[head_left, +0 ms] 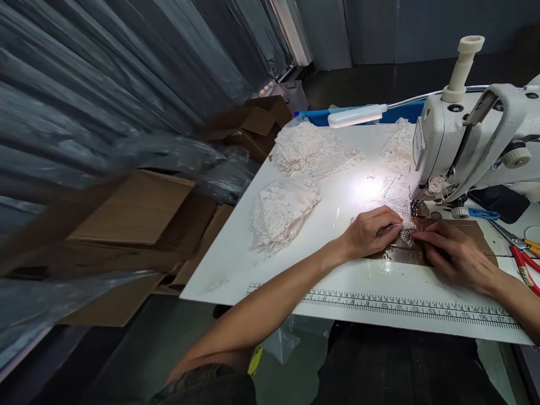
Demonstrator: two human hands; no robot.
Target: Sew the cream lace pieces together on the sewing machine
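A small piece of white lace [407, 235] lies at the needle area of a white sewing machine [439, 135]. My left hand [374, 229] pinches the lace between thumb and fingers, just left of the presser foot. From the right, my right hand [458, 253] reaches in with its index finger at the lace's edge; its other fingers are curled, and whether they grip any of the lace is hidden. Under both hands is a brown taped plate [472, 230]. More lace [396, 191] lies behind the needle, lit by the lamp.
Two piles of white lace, a rear pile [312, 149] and a nearer pile [282, 214], sit on the white table [219, 275]. Scissors [512, 239] and red-handled snips [523, 267] lie at right. A lamp [358, 115] hangs above. Cardboard boxes [130, 208] stand left.
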